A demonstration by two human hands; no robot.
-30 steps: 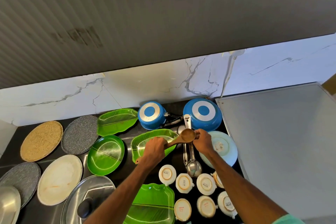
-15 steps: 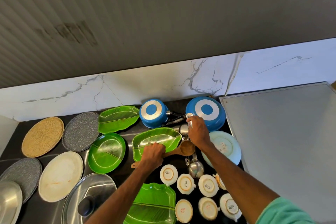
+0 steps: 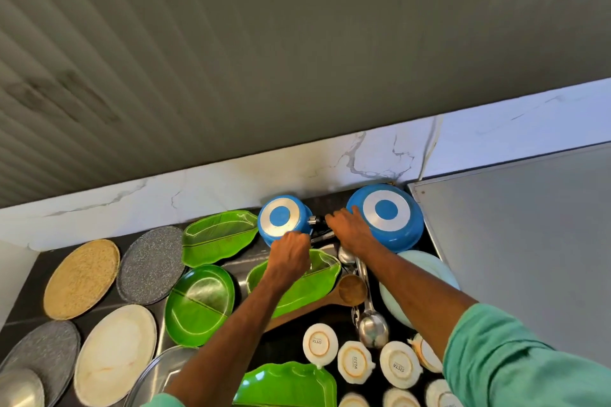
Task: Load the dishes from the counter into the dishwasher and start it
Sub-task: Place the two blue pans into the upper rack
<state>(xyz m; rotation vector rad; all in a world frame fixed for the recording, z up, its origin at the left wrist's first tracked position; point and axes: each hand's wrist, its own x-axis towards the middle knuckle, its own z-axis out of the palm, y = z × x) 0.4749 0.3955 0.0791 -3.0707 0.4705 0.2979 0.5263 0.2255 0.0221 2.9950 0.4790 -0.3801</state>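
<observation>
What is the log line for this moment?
left hand: at small blue pot, grip unclear | right hand: over black handles beside large blue pan, grip unclear | wooden spoon: on counter

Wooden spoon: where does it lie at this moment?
In the head view the wooden spoon lies on the counter right of centre, its bowl between the green leaf-shaped tray and the steel ladle.
</observation>
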